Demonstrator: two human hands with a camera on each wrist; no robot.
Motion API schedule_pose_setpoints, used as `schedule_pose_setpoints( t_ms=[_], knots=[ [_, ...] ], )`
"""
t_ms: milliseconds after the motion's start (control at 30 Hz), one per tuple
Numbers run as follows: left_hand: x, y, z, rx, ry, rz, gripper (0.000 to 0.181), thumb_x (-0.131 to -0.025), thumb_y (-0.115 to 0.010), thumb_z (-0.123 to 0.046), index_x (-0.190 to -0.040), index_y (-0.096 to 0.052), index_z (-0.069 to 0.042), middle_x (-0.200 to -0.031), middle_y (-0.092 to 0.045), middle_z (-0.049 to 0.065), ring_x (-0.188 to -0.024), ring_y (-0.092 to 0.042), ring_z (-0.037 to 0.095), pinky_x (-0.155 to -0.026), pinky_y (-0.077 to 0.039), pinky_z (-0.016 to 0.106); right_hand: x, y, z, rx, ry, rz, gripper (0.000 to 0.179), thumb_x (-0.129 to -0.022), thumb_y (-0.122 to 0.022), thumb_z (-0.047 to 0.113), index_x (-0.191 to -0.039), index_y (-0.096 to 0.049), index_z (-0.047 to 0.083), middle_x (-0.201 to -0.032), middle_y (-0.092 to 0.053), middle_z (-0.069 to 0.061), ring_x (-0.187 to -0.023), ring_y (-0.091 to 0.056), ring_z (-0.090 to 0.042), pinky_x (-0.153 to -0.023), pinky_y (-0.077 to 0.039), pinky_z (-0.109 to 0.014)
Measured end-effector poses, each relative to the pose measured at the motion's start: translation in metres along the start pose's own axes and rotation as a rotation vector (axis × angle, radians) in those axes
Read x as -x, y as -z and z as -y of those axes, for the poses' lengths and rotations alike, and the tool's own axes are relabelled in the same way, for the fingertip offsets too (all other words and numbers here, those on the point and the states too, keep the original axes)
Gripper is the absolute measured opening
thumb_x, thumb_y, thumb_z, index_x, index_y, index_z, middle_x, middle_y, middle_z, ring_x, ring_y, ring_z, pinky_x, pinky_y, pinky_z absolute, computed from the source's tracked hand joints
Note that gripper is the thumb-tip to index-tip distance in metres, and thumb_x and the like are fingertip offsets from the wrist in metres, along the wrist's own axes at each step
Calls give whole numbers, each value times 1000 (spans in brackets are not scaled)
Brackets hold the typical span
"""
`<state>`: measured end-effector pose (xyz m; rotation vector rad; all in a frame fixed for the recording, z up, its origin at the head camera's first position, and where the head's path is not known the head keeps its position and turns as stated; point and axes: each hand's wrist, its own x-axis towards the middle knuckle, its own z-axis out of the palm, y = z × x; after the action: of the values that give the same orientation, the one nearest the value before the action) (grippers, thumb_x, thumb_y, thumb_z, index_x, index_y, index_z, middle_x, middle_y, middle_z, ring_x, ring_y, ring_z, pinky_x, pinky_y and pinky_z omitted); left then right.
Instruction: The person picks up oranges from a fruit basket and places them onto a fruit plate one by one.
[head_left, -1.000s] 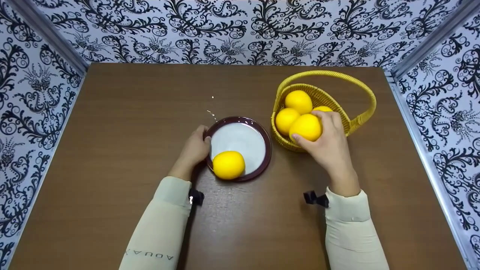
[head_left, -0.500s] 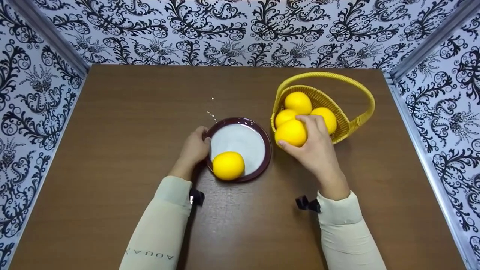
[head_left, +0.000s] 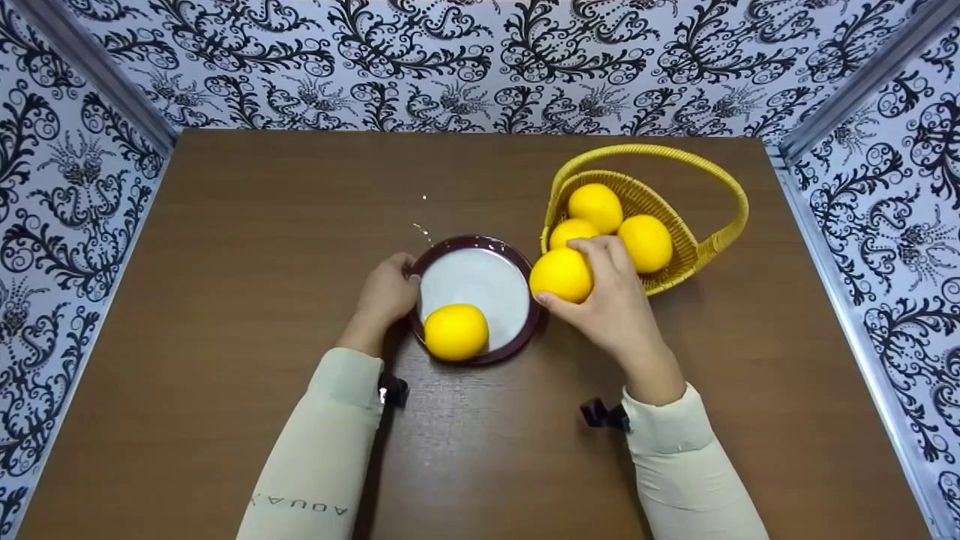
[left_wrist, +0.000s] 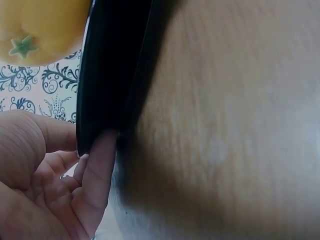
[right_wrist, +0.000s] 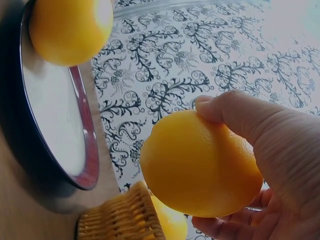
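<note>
Figure: head view with both wrist views. I am watching the right hand [head_left: 611, 311] gripping a round yellow-orange fruit [head_left: 561, 275], fingers and thumb curled round it, as the right wrist view confirms [right_wrist: 200, 165]. The held fruit is hanging in the air between the woven yellow basket with a hoop handle [head_left: 679, 259] and the round white plate with a dark maroon rim [head_left: 525, 259], just at the plate's right edge. The left hand [head_left: 386, 296] is resting on the plate's left rim, its fingers curled against the edge; in the left wrist view one fingertip [left_wrist: 102, 150] is touching the dark rim [left_wrist: 115, 65], so I am reading it as holding the plate in place. A second yellow-orange fruit [head_left: 456, 331] is sitting on the near part of the plate, leaving the white far part bare. Three more fruits are lying in the basket [head_left: 595, 208], which is leaning towards the plate. The relation that matters: the plate's bare area is lying to the left of the held fruit and a little nearer the left hand, while the right hand is the one carrying; the fruit being nearly round, I am judging no long axis worth aligning. Everything is standing on a brown wooden table [head_left: 225, 262]
</note>
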<state>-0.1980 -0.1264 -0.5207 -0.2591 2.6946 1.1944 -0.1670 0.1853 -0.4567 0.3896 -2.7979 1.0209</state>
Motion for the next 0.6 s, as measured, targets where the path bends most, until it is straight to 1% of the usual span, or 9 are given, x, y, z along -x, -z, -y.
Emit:
schedule_pose_setpoints(
  t_ms=[167, 433, 600],
  knots=[
    [0, 0, -1, 4, 10, -12, 25, -100, -55, -11, -120, -67, -1, -116, -70, 21, -108, -62, 36, -101, -49, 48, 1, -8, 4, 4, 45, 6, 73, -76, -92, 38, -135, -59, 10, -128, -49, -15, -118, -50, -34, -102, -45, -52],
    [-2, 1, -2, -1, 20, -12, 25, -99, -56, -12, -117, -68, 0, -114, -71, 21, -106, -62, 36, -99, -50, 47, 3, -20, 9, 9, 70, 39, 72, -76, -92, 39, -134, -60, 10, -128, -51, -15, -113, -54, -35, -99, -47, -51],
    [-2, 1, -2, -4, 31, -3, 25, -100, -55, -12, -118, -68, -1, -115, -70, 20, -106, -61, 36, -100, -50, 47, 4, -29, 10, 18, 95, 70, 72, -77, -92, 40, -134, -60, 10, -127, -52, -14, -116, -54, -34, -100, -47, -51]
  ],
)
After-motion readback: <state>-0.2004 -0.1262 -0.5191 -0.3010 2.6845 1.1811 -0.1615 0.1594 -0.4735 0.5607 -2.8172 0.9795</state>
